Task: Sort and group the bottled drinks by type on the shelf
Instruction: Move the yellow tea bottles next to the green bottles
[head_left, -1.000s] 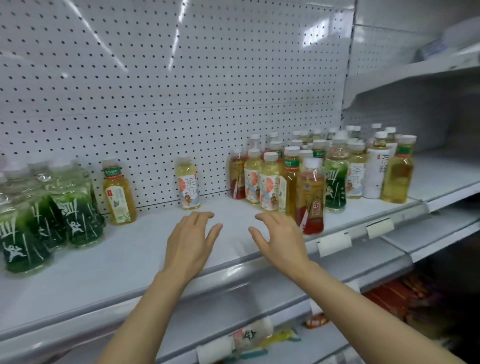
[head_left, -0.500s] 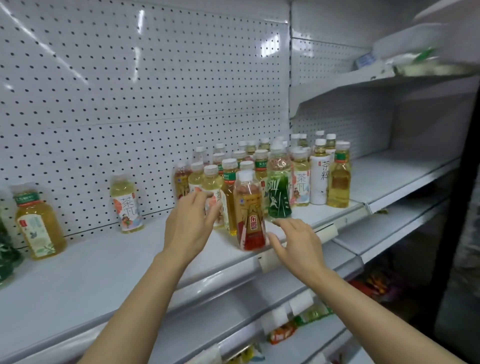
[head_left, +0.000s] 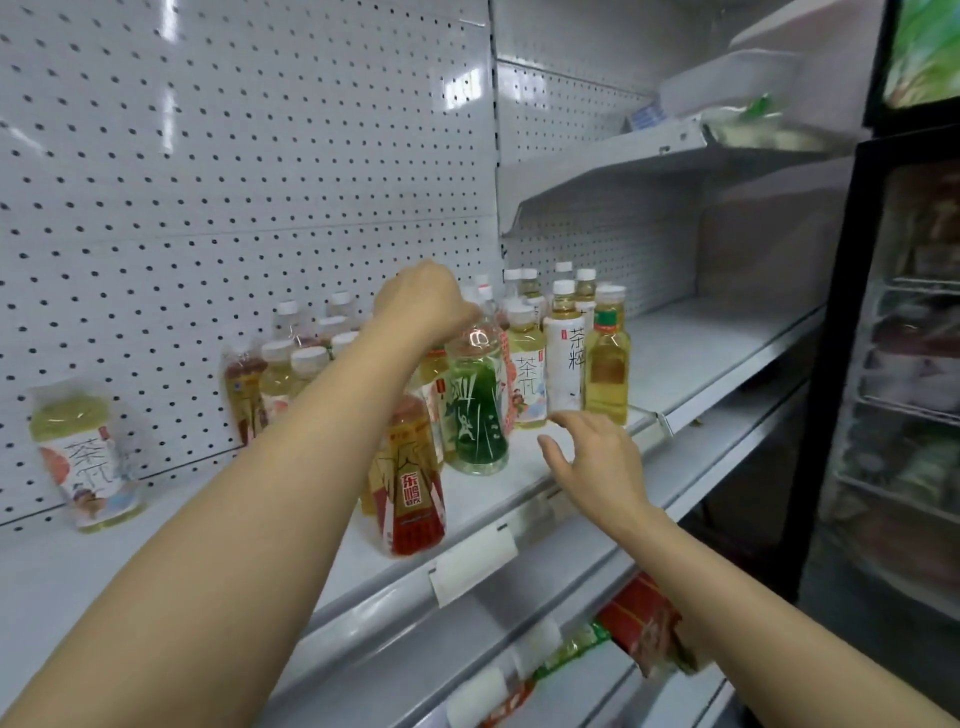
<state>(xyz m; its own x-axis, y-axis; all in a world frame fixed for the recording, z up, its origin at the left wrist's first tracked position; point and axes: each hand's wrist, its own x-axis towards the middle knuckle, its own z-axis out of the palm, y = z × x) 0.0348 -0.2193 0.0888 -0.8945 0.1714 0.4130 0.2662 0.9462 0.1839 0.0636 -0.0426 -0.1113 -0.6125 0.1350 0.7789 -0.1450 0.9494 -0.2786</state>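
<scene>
At the far left of the shelf (head_left: 156, 540) a single pale tea bottle (head_left: 85, 462) is set apart. Most bottles are massed unsorted in the mixed cluster (head_left: 519, 353), so little grouping is judged done. The green-labelled bottle (head_left: 477, 410) is pinched at its cap by the left hand (head_left: 423, 304). The right hand (head_left: 597, 462) is spread, holding nothing, just beside it.
</scene>
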